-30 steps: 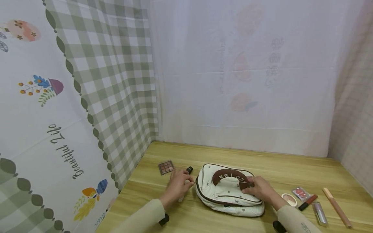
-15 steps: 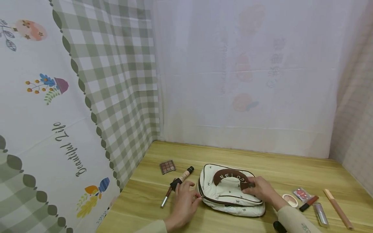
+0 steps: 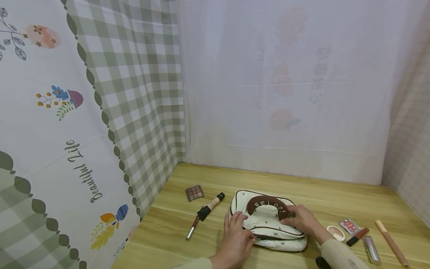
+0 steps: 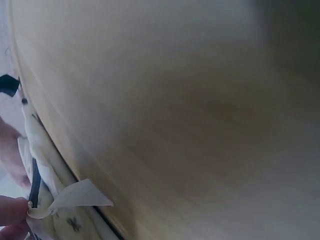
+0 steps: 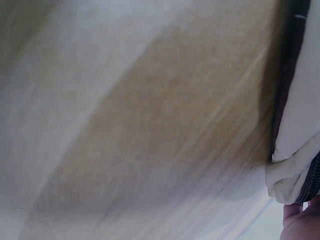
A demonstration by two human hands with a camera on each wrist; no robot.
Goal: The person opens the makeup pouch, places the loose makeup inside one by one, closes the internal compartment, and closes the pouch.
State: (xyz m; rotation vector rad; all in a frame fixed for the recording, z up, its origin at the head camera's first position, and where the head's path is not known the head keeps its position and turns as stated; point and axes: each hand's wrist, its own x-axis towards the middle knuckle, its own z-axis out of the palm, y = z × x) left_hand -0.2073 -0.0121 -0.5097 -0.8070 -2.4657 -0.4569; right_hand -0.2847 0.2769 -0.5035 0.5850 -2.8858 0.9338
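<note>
A cream cosmetic bag [image 3: 279, 244] with brown piping and small bow prints lies on the wooden table. Its curved brown handle [image 3: 263, 200] reads MELODY. My right hand [image 3: 304, 222] grips that handle at its right end. At the bag's front left, my left hand [image 3: 235, 239] pinches the zipper pull with thumb and index finger, the other fingers raised. The left wrist view shows the thumb [image 4: 12, 211] at the dark zipper, with a pale ribbon tab [image 4: 82, 194] sticking out beside it. The right wrist view catches the bag's side [image 5: 305, 110] and fingertips [image 5: 295, 215] below.
Left of the bag lie an eyeshadow palette [image 3: 194, 192], a black-capped beige tube [image 3: 215, 202] and a lip gloss tube [image 3: 192, 228]. To the right are a round compact [image 3: 336, 233], a red-patterned packet [image 3: 349, 226], a red-and-black lip tube [image 3: 358, 237], a silver tube [image 3: 372, 250] and a tan stick [image 3: 391, 242].
My left hand has come from beside the beige tube to the bag's left edge, then along the zipper to its front. My right hand keeps its grip on the handle.
</note>
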